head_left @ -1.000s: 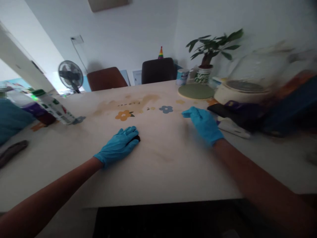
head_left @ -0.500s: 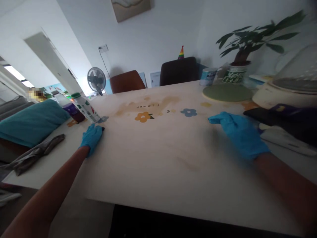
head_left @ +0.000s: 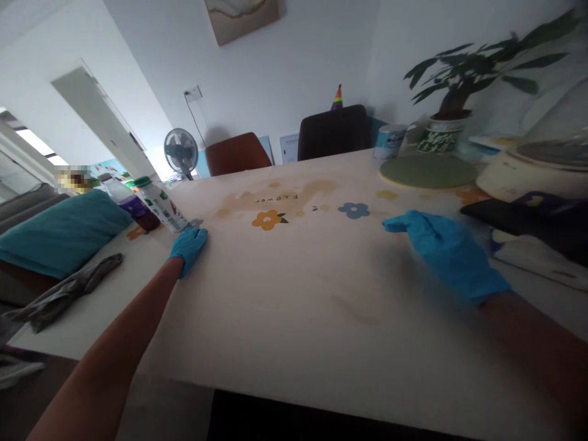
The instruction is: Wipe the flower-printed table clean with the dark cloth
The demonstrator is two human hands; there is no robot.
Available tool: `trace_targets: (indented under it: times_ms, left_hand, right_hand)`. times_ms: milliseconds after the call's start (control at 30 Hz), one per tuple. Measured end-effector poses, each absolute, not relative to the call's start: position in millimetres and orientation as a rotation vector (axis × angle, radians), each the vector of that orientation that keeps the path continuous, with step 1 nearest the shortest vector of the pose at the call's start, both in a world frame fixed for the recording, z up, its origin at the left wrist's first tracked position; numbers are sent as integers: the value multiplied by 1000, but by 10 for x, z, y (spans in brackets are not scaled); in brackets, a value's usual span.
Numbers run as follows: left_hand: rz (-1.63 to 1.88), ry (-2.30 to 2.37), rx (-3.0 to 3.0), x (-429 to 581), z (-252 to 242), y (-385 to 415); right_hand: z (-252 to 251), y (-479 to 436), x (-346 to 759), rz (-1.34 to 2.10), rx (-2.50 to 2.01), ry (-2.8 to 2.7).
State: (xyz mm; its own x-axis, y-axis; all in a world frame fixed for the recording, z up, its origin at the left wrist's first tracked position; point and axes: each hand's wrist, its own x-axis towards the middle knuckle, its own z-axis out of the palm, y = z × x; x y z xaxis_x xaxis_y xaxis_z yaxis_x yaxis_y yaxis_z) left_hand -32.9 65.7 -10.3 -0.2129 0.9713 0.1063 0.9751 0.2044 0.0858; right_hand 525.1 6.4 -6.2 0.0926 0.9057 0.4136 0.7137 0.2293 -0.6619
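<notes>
My left hand (head_left: 189,246), in a blue glove, rests on the pale tabletop (head_left: 275,294) just in front of a white bottle with a green cap (head_left: 160,205). Its fingers are bent and closed; whatever lies under them is hidden. On the other side, my right hand (head_left: 441,248), also gloved in blue, hovers over the table with its fingers pressed together, pointing left. Nothing shows in it. Between the hands the table has printed flowers, an orange one (head_left: 267,219) and a blue one (head_left: 353,210), and brownish smears.
A bottle with a purple label (head_left: 139,208) and a crumpled grey cloth (head_left: 76,291) are at the left. Toward the right stand a round green mat (head_left: 427,171), a can (head_left: 389,142), a potted plant (head_left: 441,131) and a large cream-based container (head_left: 528,174). Chairs (head_left: 333,135) line the far edge.
My left hand has slid right along the tabletop. A small dark spot seen at its fingertips earlier no longer shows. My right hand keeps nearly the same place and pose.
</notes>
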Motion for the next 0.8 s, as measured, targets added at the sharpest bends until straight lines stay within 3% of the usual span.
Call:
trace_targets:
  times_ms: [367, 567, 800]
  left_hand:
    - [-482, -1917, -2660, 1384, -135, 965]
    - [-455, -1578, -2915, 2458, -154, 919]
    - [-434, -1390, -3022, 2745, -134, 741]
  right_hand:
    - [-67, 73, 5218, 352, -1496, -1577]
    - [-53, 59, 5216, 371, -1499, -1538]
    - [-42, 34, 5232, 383, -1514, -1534]
